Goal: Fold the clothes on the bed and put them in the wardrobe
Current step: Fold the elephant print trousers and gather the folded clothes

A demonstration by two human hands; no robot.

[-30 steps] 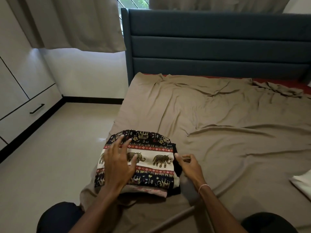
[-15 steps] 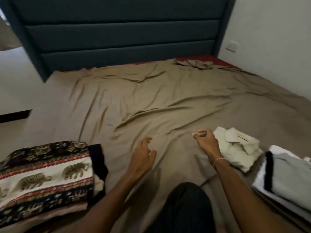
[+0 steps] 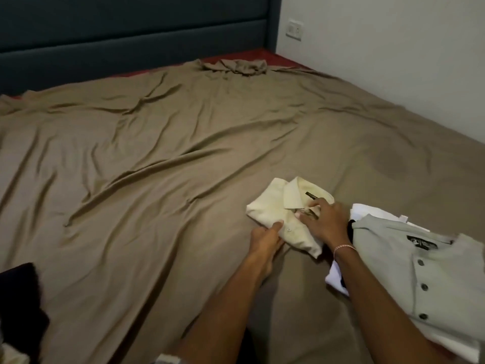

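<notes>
Bed point(image 3: 183, 179): fills the view, a broad flat slab under a thin tan sheet, and that sheet is rumpled, long soft creases running across it.
Headboard point(image 3: 131, 35): dark teal, padded, ribbed in wide horizontal bands along the far edge.
Wall point(image 3: 393, 48): plain, pale and smooth on the right side, meeting the bed's edge.
Mattress point(image 3: 249, 57): a strip of red shows at the head, where the sheet is bunched into a small wad.
Grey shirt point(image 3: 420, 271): folded flat at the near right, soft knit look, a row of dark round buttons down its placket and a black label at the neck; it lies on top of a white garment point(image 3: 367, 210) that peeks out around it.
Dark cloth point(image 3: 21, 306): a black lump at the near left edge, shape hard to read.
Cream shirt point(image 3: 275, 206): here's the one in play, a crisp woven piece folded to a compact rectangle, pointed collar up, lying on the sheet just left of the grey pile.
Left hand point(image 3: 265, 239): at the shirt's near-left edge, thumb on top and fingers tucked beneath, pinching the fabric.
Right hand point(image 3: 325, 219): fingers curled down onto the collar and button strip, pressing there; whether it grips I cannot tell.
Bracelet point(image 3: 343, 248): thin beaded band on the right wrist.
Socket point(image 3: 293, 29): small white plate on the wall.
</notes>
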